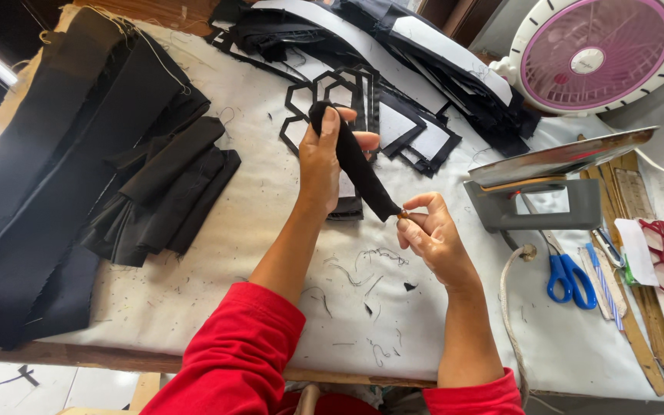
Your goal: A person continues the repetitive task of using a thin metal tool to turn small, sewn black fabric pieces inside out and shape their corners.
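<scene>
Left hand point(320, 165) grips black fabric strip point(359, 165); right hand point(432, 238) pinches its lower tip. White padded table point(217, 253) thread-littered; iron point(555, 180), blue scissors point(570, 278), pink fan point(597, 50) alongside.

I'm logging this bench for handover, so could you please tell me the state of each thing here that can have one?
Left hand: closed around the black strip's upper end.
Right hand: pinching the strip's lower tip.
Black strip: held above the table, slanting between the hands.
Iron: tipped up on its heel.
Scissors: closed, lying flat.
Fan: cannot tell whether it runs.
Black cloth: folded in piles.
</scene>
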